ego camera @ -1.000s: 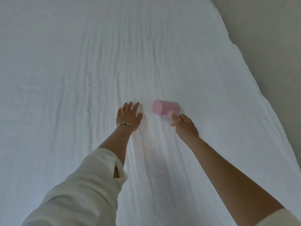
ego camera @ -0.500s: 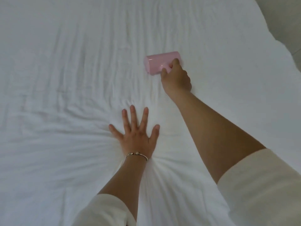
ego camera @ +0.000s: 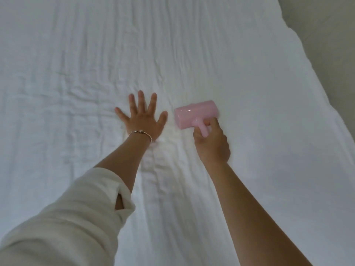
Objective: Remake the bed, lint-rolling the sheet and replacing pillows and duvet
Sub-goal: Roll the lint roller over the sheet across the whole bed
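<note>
A white, wrinkled bed sheet (ego camera: pixel 76 77) fills nearly the whole view. A pink lint roller (ego camera: pixel 196 113) lies with its barrel on the sheet right of the middle. My right hand (ego camera: pixel 211 143) grips its short handle from below. My left hand (ego camera: pixel 143 120) presses flat on the sheet just left of the roller, fingers spread, a thin bracelet at the wrist. A gap of sheet separates the two. No pillows or duvet are in view.
The bed's right edge (ego camera: pixel 315 89) runs diagonally from the top right down to the right side, with a beige floor or wall (ego camera: pixel 330 35) beyond it. A ridge of bunched creases (ego camera: pixel 155 175) runs toward me below my left hand.
The roller has come back toward me and now sits level with my left hand, which it was well beyond half a second ago. My left hand stays flat on the sheet.
</note>
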Motion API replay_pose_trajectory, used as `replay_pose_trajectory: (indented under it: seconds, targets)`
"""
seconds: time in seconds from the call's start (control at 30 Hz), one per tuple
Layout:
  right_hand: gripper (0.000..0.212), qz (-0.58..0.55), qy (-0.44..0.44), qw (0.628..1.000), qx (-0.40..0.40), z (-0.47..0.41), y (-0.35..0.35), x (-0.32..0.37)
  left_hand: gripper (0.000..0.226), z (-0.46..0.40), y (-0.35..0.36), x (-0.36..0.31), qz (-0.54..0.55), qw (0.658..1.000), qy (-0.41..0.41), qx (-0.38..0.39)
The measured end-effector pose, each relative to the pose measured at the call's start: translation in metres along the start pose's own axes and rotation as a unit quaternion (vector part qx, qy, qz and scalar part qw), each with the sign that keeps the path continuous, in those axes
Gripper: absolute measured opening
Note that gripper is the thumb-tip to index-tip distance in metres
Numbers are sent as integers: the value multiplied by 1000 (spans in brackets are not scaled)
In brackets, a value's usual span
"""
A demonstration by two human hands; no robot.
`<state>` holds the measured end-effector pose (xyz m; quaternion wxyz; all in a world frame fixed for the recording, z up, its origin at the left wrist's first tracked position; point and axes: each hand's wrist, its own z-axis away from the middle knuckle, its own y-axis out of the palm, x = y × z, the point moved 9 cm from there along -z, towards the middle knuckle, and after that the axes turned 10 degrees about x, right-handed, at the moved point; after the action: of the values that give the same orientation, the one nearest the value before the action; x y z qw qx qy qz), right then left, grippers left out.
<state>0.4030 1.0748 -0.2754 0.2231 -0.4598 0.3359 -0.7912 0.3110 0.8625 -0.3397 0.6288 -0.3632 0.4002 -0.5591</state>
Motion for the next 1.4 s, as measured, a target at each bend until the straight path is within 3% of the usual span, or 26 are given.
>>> replay_pose_trajectory:
  seconds: [0.4,0.73,0.87,1.07,1.23,1.4]
  targets:
    - [26,-1,71,997,-7,271,-16,-183,57,262,108,-61,6,998,64,14]
    - [21,-16,79,995,65,472,-27,-308,59,483,214,-89,7,993,108,40]
    - [13,-73,106,985,115,490,-43,-326,56,529,226,-99,-5,990,104,100]
    - [21,-177,80,976,100,482,-81,-301,48,512,177,-102,40,990,101,89]
    - [18,-215,97,964,119,427,-101,-279,54,479,155,-91,48,992,59,100]
    - [15,-241,77,960,118,345,-127,-248,52,410,133,-103,-20,992,114,58]
